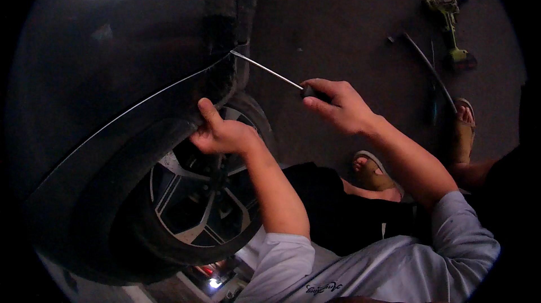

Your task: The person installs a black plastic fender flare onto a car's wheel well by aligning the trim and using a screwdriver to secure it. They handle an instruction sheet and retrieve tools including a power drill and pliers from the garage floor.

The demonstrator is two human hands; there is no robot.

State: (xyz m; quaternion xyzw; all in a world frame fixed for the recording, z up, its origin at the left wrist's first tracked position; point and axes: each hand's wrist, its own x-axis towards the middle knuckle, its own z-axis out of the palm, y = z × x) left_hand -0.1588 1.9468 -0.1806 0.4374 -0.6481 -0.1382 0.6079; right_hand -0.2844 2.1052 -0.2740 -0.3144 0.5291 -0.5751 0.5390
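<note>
My right hand (341, 104) is closed around the dark handle of a screwdriver (270, 72). Its long metal shaft slants up to the left, and the tip touches the seam at the corner of a dark car body panel (112, 49). Below it, my left hand (222, 133) grips the edge of the black wheel arch trim (121, 170), the thumb pointing up on the outside and the fingertips hidden behind the edge. A thin bright line of panel edge runs along the top of the trim. Under the arch sits a wheel (205, 207) with two-tone spokes.
A yellow-green cordless drill (451, 27) lies on the dark floor at the far right. Near it are a long metal bar (428, 66) and a thin tool with a teal handle (434, 108). My sandalled feet are on the right. A small lit lamp (214, 283) glows beside the tyre.
</note>
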